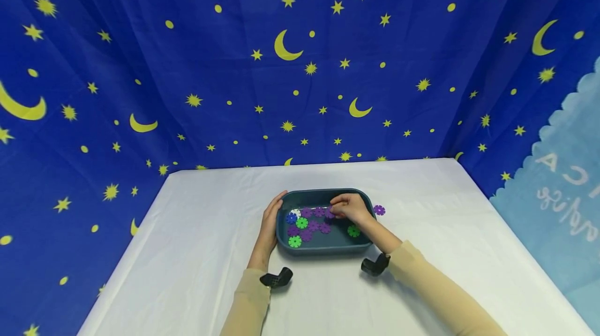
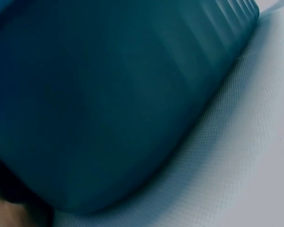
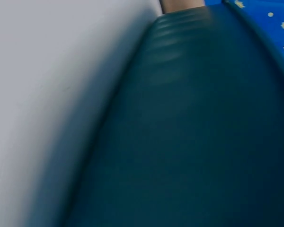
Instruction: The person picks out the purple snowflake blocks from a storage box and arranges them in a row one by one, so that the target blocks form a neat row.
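Several purple discs (image 1: 319,212) near right fingers (image 1: 339,208)

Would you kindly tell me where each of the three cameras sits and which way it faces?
Head: worn on the head, facing forward and down at the tray, white tabletop and starry curtain; left hand, right hand and sleeves show.
Left wrist: on that wrist, facing the tray's outer wall close up; some skin shows at lower left.
Right wrist: on that wrist, also facing the outer wall; skin shows at the top edge.
Both wrist views share tray and tabletop.
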### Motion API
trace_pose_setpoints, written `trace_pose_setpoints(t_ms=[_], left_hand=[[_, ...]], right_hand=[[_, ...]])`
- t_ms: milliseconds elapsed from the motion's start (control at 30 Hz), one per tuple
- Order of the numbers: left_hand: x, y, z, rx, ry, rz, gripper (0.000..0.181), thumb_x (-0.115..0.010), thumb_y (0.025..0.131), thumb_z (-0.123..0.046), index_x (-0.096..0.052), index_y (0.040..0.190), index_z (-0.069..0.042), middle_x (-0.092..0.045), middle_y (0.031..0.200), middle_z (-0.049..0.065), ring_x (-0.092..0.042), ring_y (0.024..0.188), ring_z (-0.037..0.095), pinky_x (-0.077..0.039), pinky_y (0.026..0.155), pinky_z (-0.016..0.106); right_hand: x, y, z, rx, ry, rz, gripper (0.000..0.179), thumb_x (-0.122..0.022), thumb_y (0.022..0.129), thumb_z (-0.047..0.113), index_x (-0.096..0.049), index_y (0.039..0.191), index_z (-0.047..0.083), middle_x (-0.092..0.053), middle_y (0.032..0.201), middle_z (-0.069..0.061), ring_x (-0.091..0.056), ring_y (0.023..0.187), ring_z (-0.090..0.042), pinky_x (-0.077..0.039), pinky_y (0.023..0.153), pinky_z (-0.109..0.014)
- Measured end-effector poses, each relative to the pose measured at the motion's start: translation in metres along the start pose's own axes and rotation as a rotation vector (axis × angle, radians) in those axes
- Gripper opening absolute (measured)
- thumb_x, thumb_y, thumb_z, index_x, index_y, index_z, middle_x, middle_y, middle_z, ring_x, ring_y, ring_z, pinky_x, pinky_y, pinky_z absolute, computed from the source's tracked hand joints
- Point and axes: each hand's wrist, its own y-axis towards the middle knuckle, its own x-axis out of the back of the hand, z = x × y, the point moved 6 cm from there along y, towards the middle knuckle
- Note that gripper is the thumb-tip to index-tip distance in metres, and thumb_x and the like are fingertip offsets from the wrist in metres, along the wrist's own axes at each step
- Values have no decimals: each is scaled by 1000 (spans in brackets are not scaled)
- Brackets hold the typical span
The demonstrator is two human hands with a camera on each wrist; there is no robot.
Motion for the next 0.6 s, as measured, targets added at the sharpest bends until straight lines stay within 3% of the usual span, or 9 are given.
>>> trace_pose_setpoints(t_ms=[267,467,600], left_hand=[[0,1,0,2,13,-7,45,-34,104,-20,-36,145,-1,-30,155,10,-22,147,25,-17,122,43],[7,10,15,5,9,-13,45,-33,104,-20,-36,145,-3,-30,156,8,-21,147,23,-15,122,43],[8,13,20,-1,-1,-23,46,-35,103,-24,-38,145,-5,-31,155,7,-21,147,22,-14,123,42]], right_hand=[[9,-13,8,61,62,-97,29,-66,81,-8,-60,107,-19,-71,88,-19,-66,64,-5,-59,64,-25],[26,-24,13,62,109,-212,28,-66,81,-6,-63,108,-15,-69,98,-25,-64,62,-2,-55,59,-18],[42,-30,17,82,141,-285,27,-65,82,-7,-62,106,-17,-70,90,-16,-62,60,1,-58,63,-21]])
